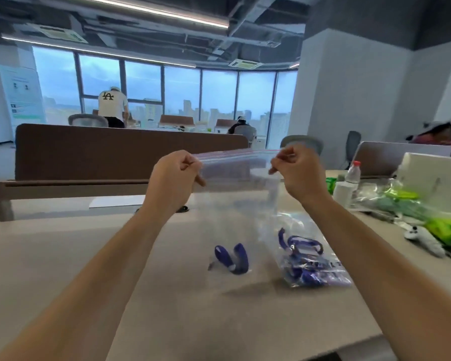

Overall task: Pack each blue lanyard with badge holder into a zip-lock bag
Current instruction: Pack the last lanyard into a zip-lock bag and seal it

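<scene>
I hold a clear zip-lock bag [235, 194] up above the table by its top strip. My left hand [173, 178] pinches the left end of the strip and my right hand [298, 173] pinches the right end. A blue lanyard [232, 257] hangs curled in the bottom of this bag, just above the table. To its right on the table lies a second clear bag [313, 261] holding blue lanyards and badge holders.
The beige table [115, 256] has a brown divider [102, 149] along its far side. At the right stand a white bottle [345, 183], a white box [432, 175], green packets [443, 225] and a white controller [422, 238]. People sit at desks beyond.
</scene>
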The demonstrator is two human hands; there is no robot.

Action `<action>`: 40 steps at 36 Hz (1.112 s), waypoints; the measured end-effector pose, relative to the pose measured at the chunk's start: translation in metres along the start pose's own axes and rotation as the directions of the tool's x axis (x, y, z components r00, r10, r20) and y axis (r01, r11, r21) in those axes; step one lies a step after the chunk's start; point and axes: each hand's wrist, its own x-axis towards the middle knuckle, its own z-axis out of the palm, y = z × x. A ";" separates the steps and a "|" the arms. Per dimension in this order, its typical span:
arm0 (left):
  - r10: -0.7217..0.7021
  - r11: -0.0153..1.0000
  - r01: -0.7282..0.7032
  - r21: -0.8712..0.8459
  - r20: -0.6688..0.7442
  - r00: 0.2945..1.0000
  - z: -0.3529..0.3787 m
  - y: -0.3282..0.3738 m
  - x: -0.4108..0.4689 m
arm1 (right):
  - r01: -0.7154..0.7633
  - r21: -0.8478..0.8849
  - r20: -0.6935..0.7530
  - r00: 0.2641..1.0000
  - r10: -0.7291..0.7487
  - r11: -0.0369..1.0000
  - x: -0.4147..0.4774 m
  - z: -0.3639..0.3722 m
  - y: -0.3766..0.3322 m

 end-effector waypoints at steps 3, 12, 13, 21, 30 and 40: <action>0.004 0.997 -0.001 -0.074 0.039 0.999 0.038 0.026 0.007 | 0.003 -0.012 -0.072 0.997 -0.004 1.000 0.015 -0.038 0.016; -0.019 0.977 0.047 -0.210 0.133 0.991 0.153 0.070 0.038 | -0.102 -0.181 -0.184 0.981 0.068 0.978 0.059 -0.111 0.075; -0.026 0.979 0.051 -0.198 0.131 0.991 0.165 0.069 0.045 | -0.118 -0.220 -0.177 0.981 0.079 0.968 0.068 -0.113 0.085; -0.209 0.977 0.214 -0.003 0.221 0.953 0.264 0.025 0.091 | -0.252 -0.356 -0.045 0.966 0.253 0.900 0.130 -0.082 0.178; -0.290 0.911 0.199 0.362 0.219 0.932 0.339 -0.057 0.111 | -0.298 -0.500 0.228 0.860 0.456 0.813 0.145 -0.034 0.275; -0.411 0.844 0.233 0.484 0.303 0.860 0.359 -0.104 0.112 | -0.179 -0.700 0.355 0.753 0.554 0.691 0.150 -0.010 0.320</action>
